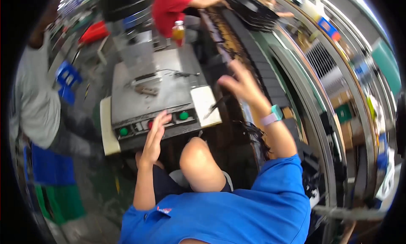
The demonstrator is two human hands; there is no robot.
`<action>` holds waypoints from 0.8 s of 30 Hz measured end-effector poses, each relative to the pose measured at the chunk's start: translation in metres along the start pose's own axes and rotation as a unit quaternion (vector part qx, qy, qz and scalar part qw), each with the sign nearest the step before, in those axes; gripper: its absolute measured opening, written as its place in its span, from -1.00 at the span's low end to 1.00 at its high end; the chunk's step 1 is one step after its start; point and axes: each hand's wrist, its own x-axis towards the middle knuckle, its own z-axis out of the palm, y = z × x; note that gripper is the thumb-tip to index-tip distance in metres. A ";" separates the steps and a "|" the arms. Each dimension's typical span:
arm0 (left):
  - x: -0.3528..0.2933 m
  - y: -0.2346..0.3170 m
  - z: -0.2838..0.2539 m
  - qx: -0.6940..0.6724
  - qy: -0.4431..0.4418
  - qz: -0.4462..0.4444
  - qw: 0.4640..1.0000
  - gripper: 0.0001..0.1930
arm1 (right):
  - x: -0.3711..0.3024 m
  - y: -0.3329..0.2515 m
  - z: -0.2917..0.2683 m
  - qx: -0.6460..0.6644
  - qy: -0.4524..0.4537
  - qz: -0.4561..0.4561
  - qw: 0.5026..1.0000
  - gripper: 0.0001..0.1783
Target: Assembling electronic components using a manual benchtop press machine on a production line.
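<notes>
Metal table (pixel 127 100) standing left, conveyor (pixel 263 62) right.
Left hand (pixel 155 137), right hand (pixel 243 85) hovering unclenched, apparently empty; handling seemingly unfinished.

In front of the knees, a squarish desk (pixel 172 96) with a dull grey metal top. On it, left of centre, a small brownish piece (pixel 146 90), blurred; just beyond, a dark bar (pixel 144 77). Farther right, thin black pieces (pixel 182 74), too smeared to identify. Along the right edge, a cream panel (pixel 203 98), with a slim dark tool (pixel 216 106) slantwise over it. At the left edge, a pale panel (pixel 108 127).
</notes>
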 end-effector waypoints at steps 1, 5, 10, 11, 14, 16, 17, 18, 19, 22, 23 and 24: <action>-0.013 -0.006 0.000 -0.001 -0.030 -0.037 0.999 -0.39 | -0.003 0.020 -0.039 0.004 0.032 0.094 0.995 -0.64; -0.049 -0.050 0.014 -0.048 -0.116 -0.102 0.987 -0.43 | -0.092 0.164 -0.205 -0.412 0.168 0.157 0.882 -0.49; -0.083 -0.075 0.012 -0.105 -0.109 -0.207 0.967 -0.49 | -0.217 0.238 -0.282 -0.460 0.073 0.487 0.739 -0.45; -0.091 -0.082 0.005 -0.117 -0.097 -0.227 0.962 -0.50 | -0.212 0.229 -0.263 -0.547 0.054 0.454 0.701 -0.42; -0.100 -0.086 0.007 -0.121 -0.082 -0.247 0.958 -0.53 | -0.150 0.148 -0.190 -0.506 0.035 0.413 0.757 -0.24; -0.078 -0.077 0.010 -0.106 -0.121 -0.223 0.961 -0.57 | -0.139 0.127 -0.152 -0.387 0.005 0.478 0.788 0.01; -0.065 -0.069 0.016 -0.103 -0.127 -0.211 0.964 -0.60 | -0.130 0.121 -0.134 -0.376 -0.005 0.464 0.802 0.01; -0.053 -0.061 0.019 -0.087 -0.139 -0.187 0.969 -0.59 | -0.123 0.112 -0.116 -0.382 -0.079 0.499 0.774 0.09; -0.044 -0.054 0.022 -0.072 -0.157 -0.159 0.972 -0.59 | -0.119 0.104 -0.106 -0.393 -0.148 0.531 0.736 0.18; -0.047 -0.048 0.024 -0.072 -0.140 -0.148 0.976 -0.63 | -0.120 0.110 -0.102 -0.387 -0.154 0.549 0.725 0.17; -0.050 -0.048 0.026 -0.073 -0.140 -0.143 0.977 -0.65 | -0.118 0.102 -0.103 -0.402 -0.153 0.535 0.727 0.12; -0.056 -0.052 0.024 -0.078 -0.128 -0.143 0.978 -0.65 | -0.110 0.083 -0.106 -0.417 -0.153 0.521 0.729 0.07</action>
